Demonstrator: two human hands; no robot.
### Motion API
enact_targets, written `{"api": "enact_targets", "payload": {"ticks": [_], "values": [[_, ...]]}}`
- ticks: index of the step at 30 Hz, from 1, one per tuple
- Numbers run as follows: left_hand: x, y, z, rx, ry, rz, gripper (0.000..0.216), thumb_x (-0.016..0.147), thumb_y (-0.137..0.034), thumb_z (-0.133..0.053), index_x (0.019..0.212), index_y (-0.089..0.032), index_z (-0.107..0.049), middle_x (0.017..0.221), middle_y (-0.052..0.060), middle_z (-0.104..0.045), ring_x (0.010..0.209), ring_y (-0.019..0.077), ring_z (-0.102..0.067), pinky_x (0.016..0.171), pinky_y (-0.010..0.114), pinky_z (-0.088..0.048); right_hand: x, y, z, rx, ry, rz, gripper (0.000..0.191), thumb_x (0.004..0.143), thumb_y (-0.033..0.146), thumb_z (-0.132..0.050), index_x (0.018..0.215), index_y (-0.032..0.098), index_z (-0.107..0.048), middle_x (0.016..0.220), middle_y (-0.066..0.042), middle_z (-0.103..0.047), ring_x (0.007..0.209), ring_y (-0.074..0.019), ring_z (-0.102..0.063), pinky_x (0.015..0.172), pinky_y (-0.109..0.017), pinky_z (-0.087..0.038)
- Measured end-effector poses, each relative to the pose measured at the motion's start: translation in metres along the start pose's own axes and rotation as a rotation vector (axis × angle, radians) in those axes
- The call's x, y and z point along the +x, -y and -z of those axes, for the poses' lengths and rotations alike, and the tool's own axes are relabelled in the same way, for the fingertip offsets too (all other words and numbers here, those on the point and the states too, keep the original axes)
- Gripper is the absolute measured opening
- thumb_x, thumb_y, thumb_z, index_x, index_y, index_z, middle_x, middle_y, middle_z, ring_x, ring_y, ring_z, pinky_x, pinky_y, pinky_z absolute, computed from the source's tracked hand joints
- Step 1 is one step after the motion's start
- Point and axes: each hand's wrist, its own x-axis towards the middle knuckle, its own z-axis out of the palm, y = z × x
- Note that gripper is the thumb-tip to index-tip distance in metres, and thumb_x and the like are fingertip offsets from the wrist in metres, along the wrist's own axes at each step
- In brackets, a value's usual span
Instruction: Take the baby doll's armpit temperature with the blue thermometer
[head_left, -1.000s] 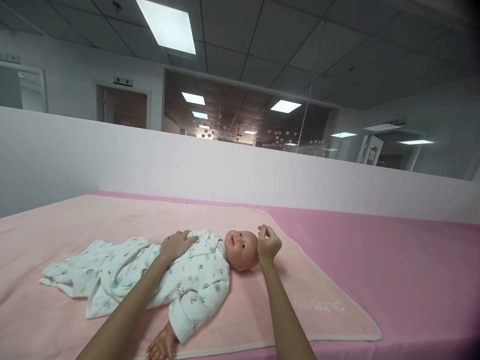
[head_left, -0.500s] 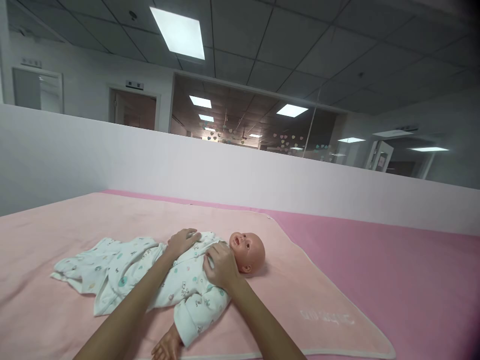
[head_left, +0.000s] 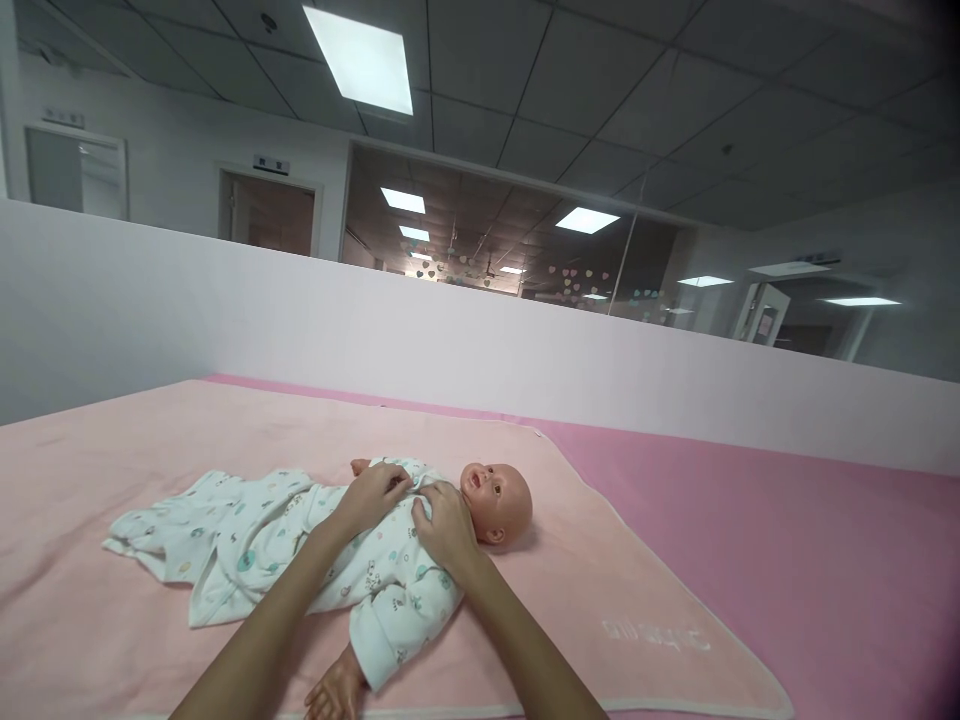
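Note:
A baby doll lies on its back with its head to the right. It wears a white baby gown printed with small coloured figures, and the lower part spreads out flat to the left. At the upper chest, my left hand has its fingers curled together on the front of the gown. Close to the doll's neck, my right hand is closed on the cloth near the collar. The fingertips of both hands almost meet, and they partly hide the fabric between them. One doll hand sticks out of the near sleeve.
Under the doll lies a peach blanket with a pale edge, spread over a pink mat. A low white wall runs behind, with a glass window above it.
My left hand has moved a little right along the chest, closer to my right hand, and its fingers have drawn together. The doll's far hand now shows beyond my left hand.

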Motion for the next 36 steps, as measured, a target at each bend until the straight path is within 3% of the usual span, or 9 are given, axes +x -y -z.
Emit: {"api": "enact_targets", "payload": {"ticks": [2, 5, 11, 15, 21, 24, 28, 32, 36], "values": [[-0.002, -0.005, -0.001, 0.066, -0.087, 0.022, 0.033, 0.082, -0.041, -0.032, 0.074, -0.019, -0.055, 0.076, 0.005, -0.060, 0.078, 0.0210, -0.053, 0.070, 0.031, -0.038, 0.001, 0.000, 0.000, 0.004, -0.001, -0.006, 0.018, 0.079, 0.019, -0.040, 0.086, 0.016, -0.057, 0.087, -0.006, -0.059, 0.085, -0.0171, -0.051, 0.078, -0.027, -0.037], [-0.004, -0.013, -0.003, -0.015, -0.131, 0.030, 0.035, 0.085, -0.042, -0.024, 0.078, -0.019, -0.050, 0.076, 0.003, -0.056, 0.075, 0.0189, -0.051, 0.070, 0.030, -0.037, 0.003, -0.001, 0.000, 0.003, 0.019, -0.017, 0.018, 0.079, 0.020, -0.040, 0.091, 0.016, -0.053, 0.092, -0.008, -0.057, 0.087, -0.0190, -0.050, 0.078, -0.030, -0.038], [-0.003, -0.015, -0.006, -0.286, -0.116, 0.031, 0.033, 0.083, -0.045, -0.030, 0.077, -0.019, -0.051, 0.074, 0.001, -0.053, 0.074, 0.0162, -0.049, 0.071, 0.027, -0.038, 0.004, 0.000, 0.001, 0.066, 0.006, -0.062, 0.022, 0.076, 0.021, -0.042, 0.097, 0.016, -0.049, 0.097, -0.009, -0.054, 0.092, -0.0198, -0.049, 0.082, -0.032, -0.038], [-0.003, -0.013, -0.005, -0.400, -0.074, 0.057, 0.032, 0.082, -0.045, -0.034, 0.076, -0.019, -0.052, 0.071, 0.000, -0.052, 0.072, 0.0154, -0.049, 0.069, 0.025, -0.039, 0.011, 0.001, -0.001, 0.113, 0.013, -0.157, 0.019, 0.075, 0.025, -0.045, 0.090, 0.015, -0.052, 0.093, -0.010, -0.057, 0.086, -0.0207, -0.052, 0.076, -0.033, -0.041], [-0.002, -0.012, -0.005, -0.426, -0.068, 0.036, 0.031, 0.082, -0.044, -0.035, 0.075, -0.018, -0.052, 0.072, 0.000, -0.052, 0.073, 0.0148, -0.048, 0.069, 0.024, -0.039, 0.024, -0.004, -0.011, 0.179, -0.039, -0.241, 0.015, 0.073, 0.018, -0.045, 0.075, 0.015, -0.059, 0.081, -0.010, -0.062, 0.078, -0.0204, -0.056, 0.070, -0.030, -0.042], [-0.002, -0.012, -0.005, -0.416, -0.060, 0.034, 0.032, 0.081, -0.045, -0.036, 0.074, -0.018, -0.051, 0.070, 0.000, -0.050, 0.071, 0.0147, -0.047, 0.067, 0.024, -0.039, 0.022, -0.008, -0.016, 0.181, -0.090, -0.220, 0.025, 0.070, 0.006, -0.038, 0.073, 0.016, -0.061, 0.079, -0.009, -0.063, 0.077, -0.0193, -0.057, 0.069, -0.028, -0.042], [-0.002, -0.012, -0.004, -0.401, -0.046, 0.034, 0.032, 0.081, -0.045, -0.036, 0.075, -0.018, -0.053, 0.069, 0.000, -0.050, 0.070, 0.0145, -0.046, 0.067, 0.023, -0.039, 0.019, -0.009, -0.014, 0.191, -0.147, -0.218, 0.027, 0.070, 0.005, -0.038, 0.074, 0.016, -0.063, 0.077, -0.008, -0.064, 0.074, -0.0193, -0.057, 0.068, -0.029, -0.043], [-0.003, -0.014, -0.005, -0.377, -0.025, 0.030, 0.035, 0.080, -0.046, -0.037, 0.076, -0.018, -0.057, 0.068, 0.000, -0.053, 0.067, 0.0150, -0.048, 0.063, 0.025, -0.040, 0.019, -0.004, 0.011, 0.255, -0.307, -0.187, 0.025, 0.079, 0.013, -0.037, 0.080, 0.018, -0.062, 0.079, -0.006, -0.062, 0.076, -0.0171, -0.057, 0.072, -0.029, -0.043], [-0.007, -0.019, -0.005, -0.347, 0.045, -0.035, 0.028, 0.074, -0.044, -0.051, 0.073, -0.019, -0.065, 0.084, 0.005, -0.061, 0.081, 0.0190, -0.054, 0.074, 0.028, -0.042, 0.022, 0.003, 0.048, 0.388, -0.636, -0.197, 0.023, 0.083, 0.025, -0.038, 0.089, 0.018, -0.059, 0.088, -0.007, -0.060, 0.080, -0.0151, -0.056, 0.071, -0.027, -0.043]]}}
